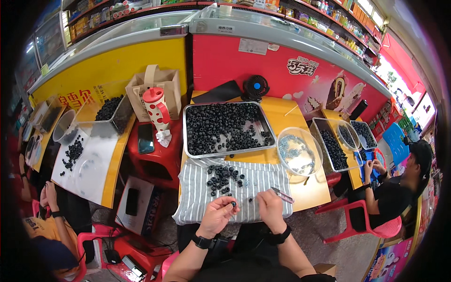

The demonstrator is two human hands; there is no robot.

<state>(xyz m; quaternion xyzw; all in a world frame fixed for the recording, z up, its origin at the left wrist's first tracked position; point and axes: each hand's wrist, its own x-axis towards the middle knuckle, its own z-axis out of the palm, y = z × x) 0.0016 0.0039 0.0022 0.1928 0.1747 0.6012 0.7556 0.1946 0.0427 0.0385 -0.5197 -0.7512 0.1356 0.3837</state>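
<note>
My left hand (218, 216) pinches a small black ring-shaped part (233, 204) between thumb and fingers above a grey-and-white striped cloth (192, 188). To its right my right hand (271, 209) is closed, its fingertips pressed together; what they hold, if anything, is too small to make out. A slim pair of snips (283, 195) shows just beyond the right hand, and I cannot tell whether the hand touches it. A loose pile of black ring-shaped parts (221, 179) lies on the cloth ahead of my hands.
Behind the cloth stands a metal tray (185, 136) full of black parts. A round clear tub (321, 157) with tiny bluish pieces sits at its right. A spotted tumbler (154, 103) and a phone (146, 138) rest on a red stool at left. Two people work at side tables.
</note>
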